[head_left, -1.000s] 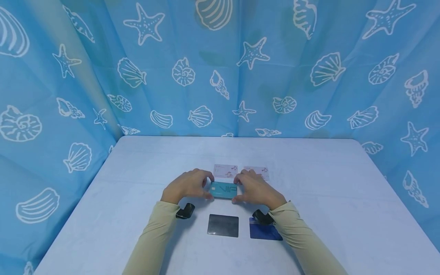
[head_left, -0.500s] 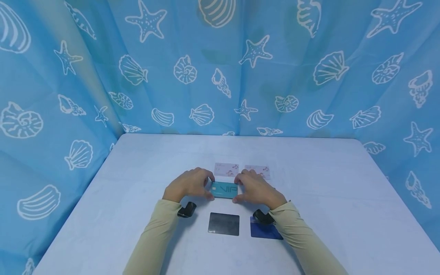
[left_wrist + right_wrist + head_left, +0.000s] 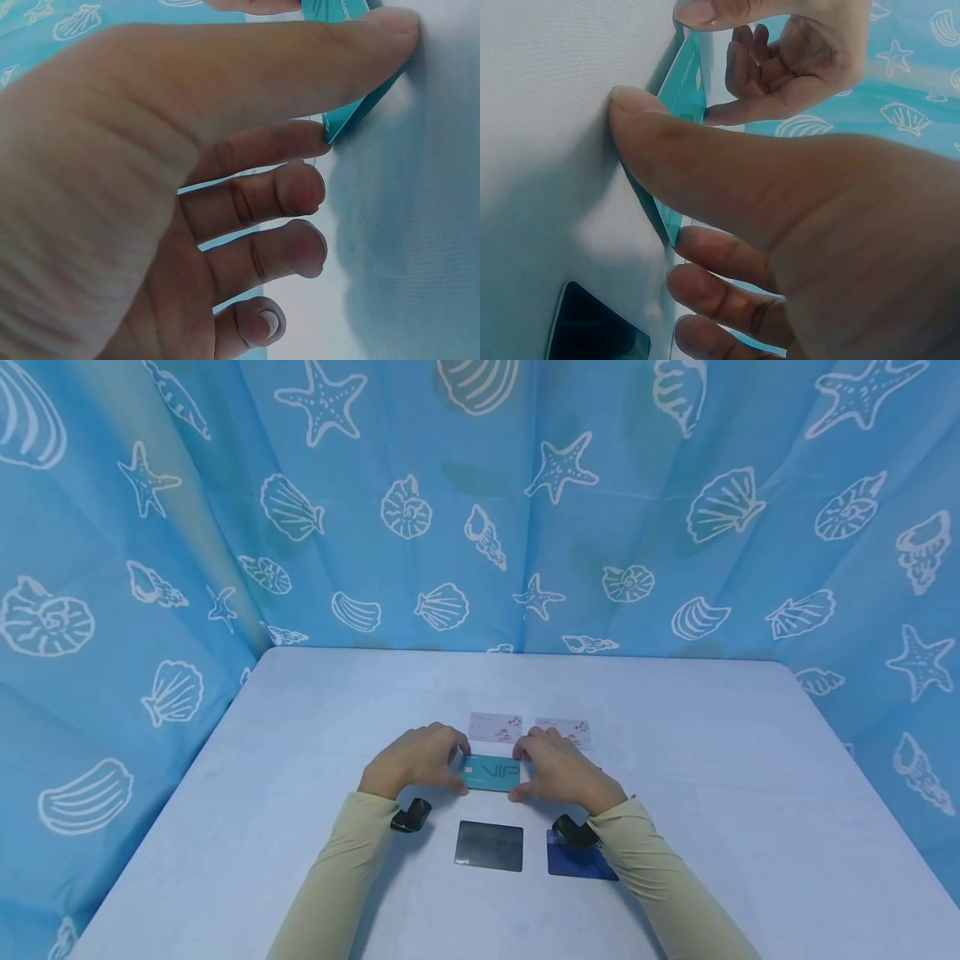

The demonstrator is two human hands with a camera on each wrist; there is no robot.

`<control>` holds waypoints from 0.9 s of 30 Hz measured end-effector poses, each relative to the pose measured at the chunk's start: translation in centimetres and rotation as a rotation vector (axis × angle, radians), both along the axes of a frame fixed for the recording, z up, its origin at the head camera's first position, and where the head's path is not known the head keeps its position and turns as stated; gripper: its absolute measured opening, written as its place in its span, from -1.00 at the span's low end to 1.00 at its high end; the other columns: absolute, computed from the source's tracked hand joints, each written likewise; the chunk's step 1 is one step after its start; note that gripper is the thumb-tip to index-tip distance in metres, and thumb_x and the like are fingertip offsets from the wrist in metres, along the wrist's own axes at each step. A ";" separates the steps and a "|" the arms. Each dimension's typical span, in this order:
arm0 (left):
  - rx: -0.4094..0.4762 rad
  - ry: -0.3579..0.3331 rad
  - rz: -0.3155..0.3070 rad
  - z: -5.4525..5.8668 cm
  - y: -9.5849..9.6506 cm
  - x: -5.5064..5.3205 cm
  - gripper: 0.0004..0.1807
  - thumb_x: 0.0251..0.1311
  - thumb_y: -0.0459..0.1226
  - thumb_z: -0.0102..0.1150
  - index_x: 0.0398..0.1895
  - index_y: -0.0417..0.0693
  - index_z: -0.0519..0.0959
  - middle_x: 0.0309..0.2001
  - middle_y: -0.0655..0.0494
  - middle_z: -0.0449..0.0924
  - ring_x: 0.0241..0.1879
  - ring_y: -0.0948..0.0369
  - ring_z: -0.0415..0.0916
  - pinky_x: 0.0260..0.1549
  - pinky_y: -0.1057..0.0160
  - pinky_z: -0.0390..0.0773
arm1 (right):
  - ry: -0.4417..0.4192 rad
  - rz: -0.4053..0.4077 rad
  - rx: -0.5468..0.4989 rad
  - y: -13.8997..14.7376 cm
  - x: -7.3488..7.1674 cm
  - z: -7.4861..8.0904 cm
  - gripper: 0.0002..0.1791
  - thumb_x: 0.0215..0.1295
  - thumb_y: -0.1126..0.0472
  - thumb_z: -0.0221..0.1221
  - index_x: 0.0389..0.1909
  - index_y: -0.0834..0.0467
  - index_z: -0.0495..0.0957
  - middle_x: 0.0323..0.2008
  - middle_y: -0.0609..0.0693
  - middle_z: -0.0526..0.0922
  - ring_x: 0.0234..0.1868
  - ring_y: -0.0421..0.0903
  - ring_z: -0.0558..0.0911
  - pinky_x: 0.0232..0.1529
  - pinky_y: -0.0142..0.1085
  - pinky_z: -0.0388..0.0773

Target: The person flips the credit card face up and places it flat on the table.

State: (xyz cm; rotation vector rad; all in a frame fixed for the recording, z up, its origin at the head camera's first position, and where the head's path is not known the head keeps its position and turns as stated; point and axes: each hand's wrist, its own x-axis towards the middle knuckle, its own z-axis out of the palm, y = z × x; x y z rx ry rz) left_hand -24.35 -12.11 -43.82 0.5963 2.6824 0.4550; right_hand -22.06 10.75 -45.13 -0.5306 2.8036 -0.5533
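Note:
A teal card (image 3: 491, 773) marked VIP, with a small chip at its left, lies in the middle of the head view. My left hand (image 3: 417, 760) pinches its left end, thumb at the near edge and index finger at the far edge. At the opposite end my right hand (image 3: 561, 768) pinches it the same way. In the left wrist view the thumb (image 3: 300, 67) covers part of the teal card (image 3: 346, 120), and the other fingers stay off it. The right wrist view has the card (image 3: 682, 82) slanting between both hands, close over the white cloth.
Two pale pink-patterned cards, one on the left (image 3: 496, 727) and one on the right (image 3: 573, 732), lie just beyond the hands. Nearer are a black card (image 3: 489, 846) and a blue card (image 3: 577, 862), partly under the right wrist's camera (image 3: 574, 832). A shell-patterned curtain (image 3: 480, 510) backs the white table (image 3: 712, 735).
Both hands keep the same pinch on the teal card, which stays in place among the other cards. The whole head view has shifted slightly.

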 end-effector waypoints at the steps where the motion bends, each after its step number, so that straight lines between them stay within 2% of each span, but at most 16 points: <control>1: 0.001 0.004 -0.003 0.0 0.0 0.0 -0.41 -0.02 -0.08 0.63 0.11 -0.05 0.68 -0.34 0.14 0.55 -0.35 0.20 0.46 -0.33 0.23 0.43 | -0.002 -0.002 0.000 0.0 0.0 0.0 -0.36 0.01 -0.01 0.60 0.08 0.17 0.63 -0.04 0.02 0.61 -0.01 -0.01 0.45 0.17 -0.02 0.45; 27: 0.000 0.002 0.005 0.1 0.3 0.1 -0.43 -0.04 -0.11 0.65 0.07 -0.08 0.71 -0.36 0.13 0.56 -0.37 0.20 0.46 -0.34 0.22 0.40 | 0.002 0.012 -0.010 0.2 0.0 0.0 -0.39 0.00 -0.02 0.60 0.03 0.16 0.63 -0.08 0.02 0.60 -0.06 -0.02 0.46 0.10 -0.04 0.47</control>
